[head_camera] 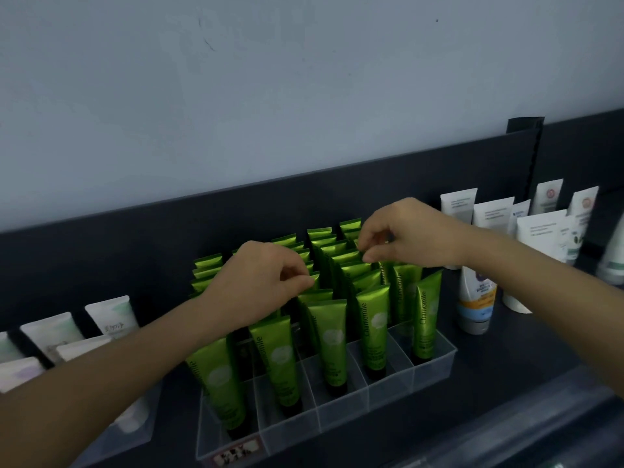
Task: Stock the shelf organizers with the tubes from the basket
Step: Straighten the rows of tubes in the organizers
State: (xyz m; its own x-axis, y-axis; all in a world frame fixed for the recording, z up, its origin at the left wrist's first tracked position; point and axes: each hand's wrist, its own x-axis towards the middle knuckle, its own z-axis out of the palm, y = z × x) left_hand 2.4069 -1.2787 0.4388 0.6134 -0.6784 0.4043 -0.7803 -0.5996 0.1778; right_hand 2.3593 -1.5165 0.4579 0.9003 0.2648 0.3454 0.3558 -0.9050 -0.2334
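Pale blue-grey wall (304,79) is filling the upper half of the view, and below it a dark shelf (506,349) with a low dark back panel (135,248) is running from left to right. At the middle of the shelf a clear plastic organizer (337,407), divided into lanes running front to back, is holding the green tubes (332,332), which are standing cap-down in rows with their crimped ends uppermost; the word "Chamomile" is showing on several of them. The rear of the organizer is standing packed with tubes, while the front cell of each lane is showing one tube or bare plastic, and a small printed label (236,456) is sitting on the front wall near the left corner. Both forearms are reaching in from the lower edge. The left hand (260,282) is hovering over the left middle lanes, fingers curled, thumb and forefinger pinching the crimped top of one green tube. The right hand (408,234) is hovering over the right rear lanes, likewise curled, thumb and forefinger closing on the top edge of another green tube. Pale white tubes (50,329) are standing to the left of the organizer, and further white tubes (489,214) are standing to its right, beside a white bottle (474,298) with an orange and blue label.
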